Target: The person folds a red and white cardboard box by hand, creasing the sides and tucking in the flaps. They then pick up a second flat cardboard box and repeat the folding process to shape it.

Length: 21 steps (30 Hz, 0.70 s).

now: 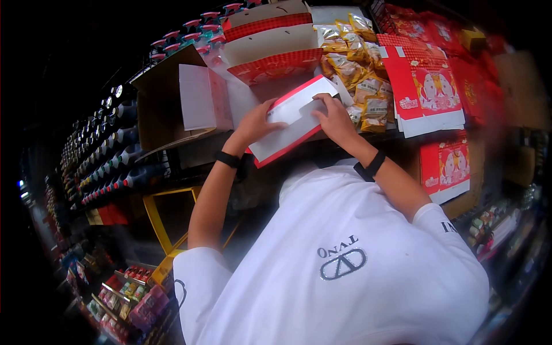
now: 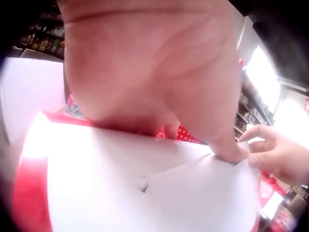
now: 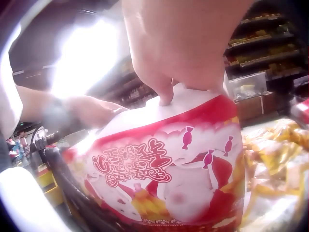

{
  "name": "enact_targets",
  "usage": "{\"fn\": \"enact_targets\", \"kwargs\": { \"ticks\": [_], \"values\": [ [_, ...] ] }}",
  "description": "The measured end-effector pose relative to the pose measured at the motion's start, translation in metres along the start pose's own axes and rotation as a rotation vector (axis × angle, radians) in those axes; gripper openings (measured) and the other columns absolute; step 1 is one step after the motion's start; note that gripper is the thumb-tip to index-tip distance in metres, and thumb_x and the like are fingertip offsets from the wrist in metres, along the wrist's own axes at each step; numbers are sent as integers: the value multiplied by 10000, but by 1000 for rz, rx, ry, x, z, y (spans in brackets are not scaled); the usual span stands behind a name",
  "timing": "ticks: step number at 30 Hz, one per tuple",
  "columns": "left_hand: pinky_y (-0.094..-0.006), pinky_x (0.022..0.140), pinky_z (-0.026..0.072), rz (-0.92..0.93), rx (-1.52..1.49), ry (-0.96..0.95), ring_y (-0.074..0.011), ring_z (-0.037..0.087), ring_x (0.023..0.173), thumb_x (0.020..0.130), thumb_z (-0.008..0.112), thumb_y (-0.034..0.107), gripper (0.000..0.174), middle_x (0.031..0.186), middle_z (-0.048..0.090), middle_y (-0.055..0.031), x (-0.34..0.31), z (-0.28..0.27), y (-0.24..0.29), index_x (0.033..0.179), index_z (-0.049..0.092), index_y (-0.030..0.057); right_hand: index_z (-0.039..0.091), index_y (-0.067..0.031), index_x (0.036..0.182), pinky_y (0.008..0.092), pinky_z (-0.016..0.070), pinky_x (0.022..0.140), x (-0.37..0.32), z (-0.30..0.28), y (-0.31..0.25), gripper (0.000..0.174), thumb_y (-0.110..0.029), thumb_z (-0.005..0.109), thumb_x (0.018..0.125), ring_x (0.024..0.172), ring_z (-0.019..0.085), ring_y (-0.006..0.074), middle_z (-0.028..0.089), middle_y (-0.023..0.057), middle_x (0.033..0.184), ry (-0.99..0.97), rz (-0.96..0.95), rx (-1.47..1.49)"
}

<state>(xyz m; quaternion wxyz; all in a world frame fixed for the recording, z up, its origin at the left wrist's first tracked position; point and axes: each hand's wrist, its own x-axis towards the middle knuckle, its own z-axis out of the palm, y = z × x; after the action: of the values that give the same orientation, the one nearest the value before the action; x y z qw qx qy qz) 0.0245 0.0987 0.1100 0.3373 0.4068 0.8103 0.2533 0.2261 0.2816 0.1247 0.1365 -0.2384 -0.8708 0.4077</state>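
Observation:
A red-and-white printed cardboard box (image 1: 299,115) lies between both hands, its white flaps facing up. My left hand (image 1: 256,124) grips its left part, with the thumb across the white flaps and the fingers over the far edge. At the right end, my right hand (image 1: 336,119) holds the box's edge, its fingers bent at the white flap. In the left wrist view, the flaps (image 2: 106,179) overlap around a small slot, and the left thumb presses near the right edge. Cartoon figures and candies decorate the box's red side (image 3: 164,179) in the right wrist view.
Two open red-checked boxes (image 1: 276,52) stand behind the hands. Several yellow snack packets (image 1: 359,75) lie to the right, beside flat red printed cartons (image 1: 428,86). An open brown carton (image 1: 167,98) stands at left, near bottle shelves (image 1: 115,155).

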Motion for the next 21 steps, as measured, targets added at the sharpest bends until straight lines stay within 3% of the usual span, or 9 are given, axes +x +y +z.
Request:
{"fn": "enact_targets", "kwargs": {
  "ticks": [7,13,16,19,20,21],
  "values": [
    [-432,1000,517,-43,21,193,-372,668,1178,842,848,383,746,1321,686,-214,-14,5,5,1463,571,75,647,-99,1296,453,500,1008,10,8,2,398,-128,745,911,1155,613,397,669,200,1178,36,-82,70],
    [-438,988,529,-62,-236,262,-365,684,1153,890,809,312,658,1299,693,-216,-16,-3,-17,1441,572,41,682,-100,1274,422,479,1040,45,12,-14,381,-77,722,896,1203,588,341,687,137,1198,-6,-215,33],
    [-437,984,536,-11,-454,342,-355,692,1133,857,840,298,705,1297,684,-233,-15,2,-26,1430,559,-3,712,-96,1223,417,452,1065,81,10,-17,325,-50,689,902,1221,560,325,689,101,1194,-39,-386,-29],
    [-432,998,531,90,-401,406,-351,686,1143,780,903,333,834,1299,672,-245,-12,17,-36,1427,538,-47,726,-104,1209,432,433,1080,101,14,-25,294,-59,664,925,1224,558,327,683,99,1218,-89,-479,-95],
    [-385,1059,480,104,-343,351,-281,588,1266,784,939,301,917,1362,612,-221,-9,20,-42,1469,460,-76,724,-117,1212,446,404,1102,104,15,-27,268,-92,646,957,1233,550,328,670,97,1241,-97,-476,-169],
    [-387,1059,483,80,-303,361,-282,595,1254,772,947,294,928,1346,618,-220,-8,21,-42,1466,456,-76,723,-109,1198,451,398,1104,107,17,-26,246,-106,646,964,1234,547,331,666,102,1246,-86,-474,-217]
  ]
}}
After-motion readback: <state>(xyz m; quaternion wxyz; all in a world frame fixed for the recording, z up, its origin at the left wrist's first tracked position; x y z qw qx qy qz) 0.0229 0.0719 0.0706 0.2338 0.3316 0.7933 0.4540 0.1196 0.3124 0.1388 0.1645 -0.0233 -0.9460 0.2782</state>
